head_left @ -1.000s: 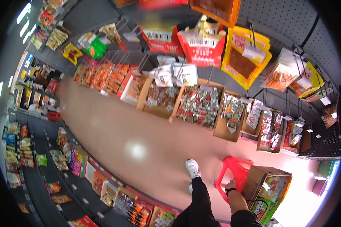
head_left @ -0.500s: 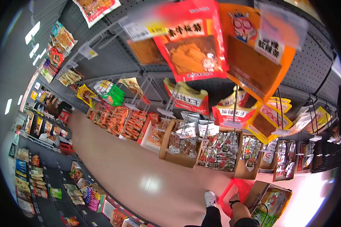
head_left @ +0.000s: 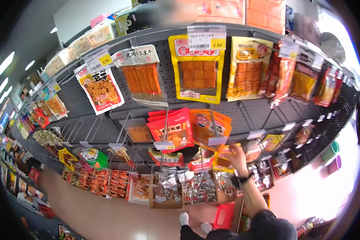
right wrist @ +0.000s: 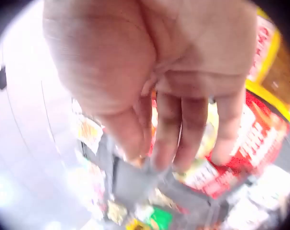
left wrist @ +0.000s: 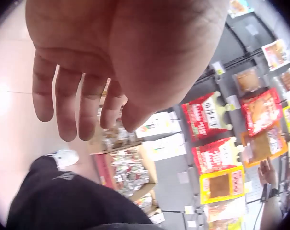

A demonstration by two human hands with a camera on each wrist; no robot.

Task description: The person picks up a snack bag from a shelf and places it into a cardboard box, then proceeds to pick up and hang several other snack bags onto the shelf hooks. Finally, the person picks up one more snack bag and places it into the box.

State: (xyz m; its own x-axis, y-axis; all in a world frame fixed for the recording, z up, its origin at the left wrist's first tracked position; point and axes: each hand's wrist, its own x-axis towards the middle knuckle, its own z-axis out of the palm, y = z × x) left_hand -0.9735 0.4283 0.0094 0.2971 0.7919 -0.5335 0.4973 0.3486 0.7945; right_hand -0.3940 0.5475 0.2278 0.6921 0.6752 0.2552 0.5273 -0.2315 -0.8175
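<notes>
My right hand (head_left: pixel 238 158) is raised at the lower right edge of an orange pack (head_left: pixel 210 130) hanging on a hook; whether it touches is unclear. Its fingers are extended, and in the right wrist view the hand (right wrist: pixel 169 81) hangs before a red bag (right wrist: pixel 250 148), fingers apart and holding nothing. A yellow-edged pack (head_left: pixel 223 160) hangs just left of that hand. The left hand (left wrist: pixel 121 62) shows large in the left wrist view, palm visible, fingers loosely extended and empty. It does not show in the head view.
Packs such as a yellow one (head_left: pixel 198 70) hang along the upper shelf (head_left: pixel 172 34). Open boxes (head_left: pixel 166 198) of small packets line the bottom. A red stool (head_left: pixel 224 216) stands on the floor (head_left: pixel 120 220) near my feet.
The head view has turned up toward the upper hanging packs. My right hand has risen from over the red stool to the orange pack.
</notes>
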